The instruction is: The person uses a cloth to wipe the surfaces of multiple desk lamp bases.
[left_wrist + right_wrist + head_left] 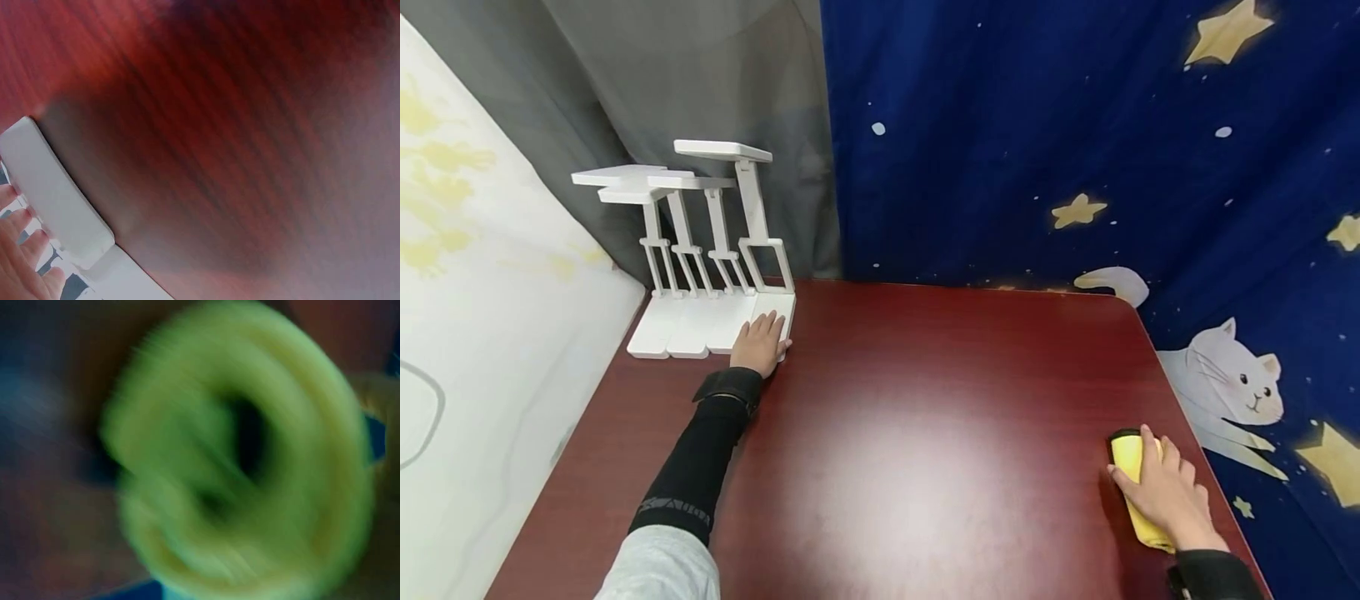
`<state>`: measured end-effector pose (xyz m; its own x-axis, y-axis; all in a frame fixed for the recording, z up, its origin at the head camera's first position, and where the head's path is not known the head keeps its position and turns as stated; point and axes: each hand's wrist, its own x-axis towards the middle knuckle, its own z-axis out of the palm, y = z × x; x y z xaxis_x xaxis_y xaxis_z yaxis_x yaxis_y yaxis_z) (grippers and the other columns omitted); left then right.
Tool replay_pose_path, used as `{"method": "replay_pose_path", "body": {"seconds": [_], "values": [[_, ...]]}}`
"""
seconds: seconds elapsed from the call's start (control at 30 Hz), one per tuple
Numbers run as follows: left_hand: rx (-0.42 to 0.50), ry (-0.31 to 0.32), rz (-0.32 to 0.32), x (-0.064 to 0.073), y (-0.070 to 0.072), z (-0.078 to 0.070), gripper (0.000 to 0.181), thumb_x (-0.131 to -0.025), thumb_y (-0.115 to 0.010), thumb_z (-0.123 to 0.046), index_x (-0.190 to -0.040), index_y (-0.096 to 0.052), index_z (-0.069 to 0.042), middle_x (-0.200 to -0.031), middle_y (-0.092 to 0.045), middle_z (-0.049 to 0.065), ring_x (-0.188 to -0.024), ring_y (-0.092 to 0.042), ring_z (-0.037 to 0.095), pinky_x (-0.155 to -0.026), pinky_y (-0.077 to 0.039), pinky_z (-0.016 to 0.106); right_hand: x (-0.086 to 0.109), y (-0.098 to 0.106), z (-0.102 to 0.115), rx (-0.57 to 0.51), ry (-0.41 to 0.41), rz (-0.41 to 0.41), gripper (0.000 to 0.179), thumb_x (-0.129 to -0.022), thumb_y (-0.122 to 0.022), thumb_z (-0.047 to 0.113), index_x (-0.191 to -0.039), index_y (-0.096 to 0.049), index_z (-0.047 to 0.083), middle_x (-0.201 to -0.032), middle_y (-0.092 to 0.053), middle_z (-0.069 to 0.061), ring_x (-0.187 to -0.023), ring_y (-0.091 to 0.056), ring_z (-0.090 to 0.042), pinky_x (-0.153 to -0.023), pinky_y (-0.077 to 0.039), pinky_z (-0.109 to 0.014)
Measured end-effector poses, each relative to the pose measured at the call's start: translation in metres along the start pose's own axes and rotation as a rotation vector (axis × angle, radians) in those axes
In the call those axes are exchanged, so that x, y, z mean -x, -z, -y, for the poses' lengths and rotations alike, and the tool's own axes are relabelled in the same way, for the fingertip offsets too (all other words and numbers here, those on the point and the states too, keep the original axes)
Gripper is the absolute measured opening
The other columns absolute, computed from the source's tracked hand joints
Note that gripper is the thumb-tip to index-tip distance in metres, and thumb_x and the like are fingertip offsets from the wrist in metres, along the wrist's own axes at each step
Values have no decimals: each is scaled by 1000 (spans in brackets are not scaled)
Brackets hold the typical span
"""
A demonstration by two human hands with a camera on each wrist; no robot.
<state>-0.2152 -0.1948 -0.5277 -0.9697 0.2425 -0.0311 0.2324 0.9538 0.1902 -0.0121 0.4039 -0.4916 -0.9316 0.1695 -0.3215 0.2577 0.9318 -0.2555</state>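
We see four white folding phone stands [688, 325] side by side at 10 o'clock on the reddish-brown table [925, 375]. The left hand [760, 343] lies on the base of the tallest phone stand [752, 200], the rightmost of the row; its fingers are nearly straight, pointing toward 1 o'clock, with the thumb at the base's right edge, and it presses rather than grips.

At 4 o'clock, near the table's right edge, the right hand [1168, 492] holds a rolled yellow cloth [1127, 457], its fingers and thumb partly closed around it. The roll slants, its dark-edged end toward 11 o'clock; we cannot tell whether it touches the tabletop. In the right wrist view we look into its coiled end, blurred.

A grey curtain [752, 75] hangs at 11 o'clock behind the stands, and a blue starry curtain [970, 167] at 1 o'clock, with a printed white cat [1232, 379] toward 3.
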Motion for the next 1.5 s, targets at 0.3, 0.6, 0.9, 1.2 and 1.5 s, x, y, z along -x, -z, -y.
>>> {"method": "replay_pose_path", "body": {"seconds": [0.3, 0.6, 0.9, 1.2, 1.5], "values": [[-12, 10, -17, 10, -3, -11, 56, -108, -53, -27, -151, -46, 8, -159, -45, 29, -149, -41, 46, -122, -34, 58, 5, -27, -2, -43, -188, -114, 81, -107, -50, 33, -162, -3, -3, -136, -23, -48, -109, -43, -67, -74, -50, -75], [7, -19, -86, 18, -11, -26, 52, -107, -56, -25, -148, -51, 8, -155, -49, 29, -146, -44, 46, -119, -39, 56, 7, -32, 0, -19, -165, -135, 77, -107, -49, 31, -159, -7, -6, -136, -24, -49, -109, -41, -67, -74, -51, -76], [7, -9, -61, 28, -16, -44, 55, -108, -54, -29, -151, -48, 4, -159, -46, 26, -149, -41, 42, -121, -37, 55, 5, -33, 3, -2, -131, -171, 77, -107, -49, 30, -159, -8, -9, -133, -25, -49, -104, -43, -66, -73, -52, -75], [31, 12, -62, 44, -20, -74, 55, -108, -55, -29, -151, -49, 4, -159, -47, 25, -150, -42, 42, -120, -37, 56, 5, -34, 6, 0, -124, -193, 78, -106, -50, 29, -160, -7, -9, -131, -27, -49, -103, -43, -65, -73, -51, -75], [-20, 11, -63, 56, -30, -115, 54, -107, -57, -31, -150, -53, 2, -157, -51, 22, -148, -45, 39, -117, -42, 54, 4, -34, 5, 2, -136, -165, 79, -108, -49, 29, -161, -4, -8, -132, -26, -50, -104, -42, -65, -72, -51, -74]]}}
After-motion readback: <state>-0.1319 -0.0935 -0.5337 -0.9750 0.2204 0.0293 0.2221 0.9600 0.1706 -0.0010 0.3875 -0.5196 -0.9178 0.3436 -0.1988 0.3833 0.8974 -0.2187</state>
